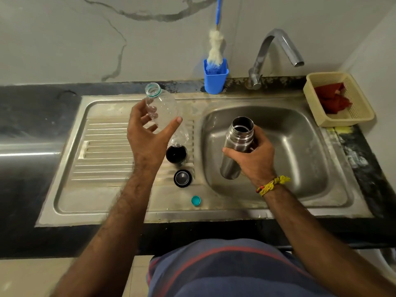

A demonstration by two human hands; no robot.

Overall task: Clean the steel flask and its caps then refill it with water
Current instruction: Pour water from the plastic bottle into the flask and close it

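Head view looks down on a stainless-steel sink unit (111, 202) with a ribbed drainboard on the left and a basin on the right. The right hand (255, 159) is wrapped around an uncapped, cylindrical steel flask (236, 146), holding it tilted above the basin, mouth up. The left hand (147, 136) holds a clear plastic bottle (162, 108), open and apparently empty, over the drainboard, thumb and fingers loosely round its body. On the drainboard stand a black cup-shaped cap (176, 154) and, just nearer the person, a round black inner cap (182, 178). A small teal bottle cap (196, 200) lies on the front rim. Behind the sink, a blue holder (215, 79) carries a bottle brush (215, 48), beside a curved steel tap (276, 50). A cream basket (351, 121) holds red cloth (333, 97).
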